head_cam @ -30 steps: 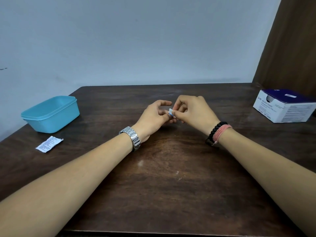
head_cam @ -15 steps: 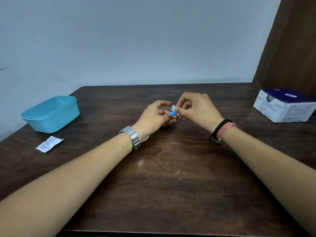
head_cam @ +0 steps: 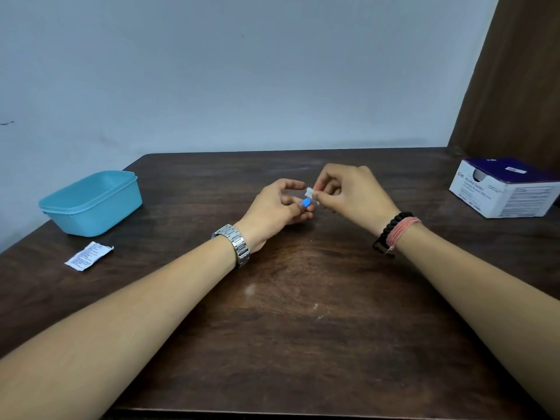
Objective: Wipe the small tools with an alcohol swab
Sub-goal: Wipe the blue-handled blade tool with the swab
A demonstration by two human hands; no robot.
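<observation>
From the head view, our left hand [head_cam: 274, 207] pinches a small blue tool [head_cam: 305, 203] above the table [head_cam: 303, 328]. Just beside it, our right hand [head_cam: 351, 197] pinches a white swab [head_cam: 309, 193] in curled fingertips.

A dark wooden table [head_cam: 303, 344] stands pushed against a plain pale blue-grey wall [head_cam: 242, 71]; a brown wooden panel [head_cam: 521, 71] rises at the right corner

One blue tool [head_cam: 305, 203] and one white swab [head_cam: 309, 193] are seen. One teal tub [head_cam: 91, 204], one swab box [head_cam: 506, 189] and one torn wrapper [head_cam: 88, 256] are counted.
</observation>
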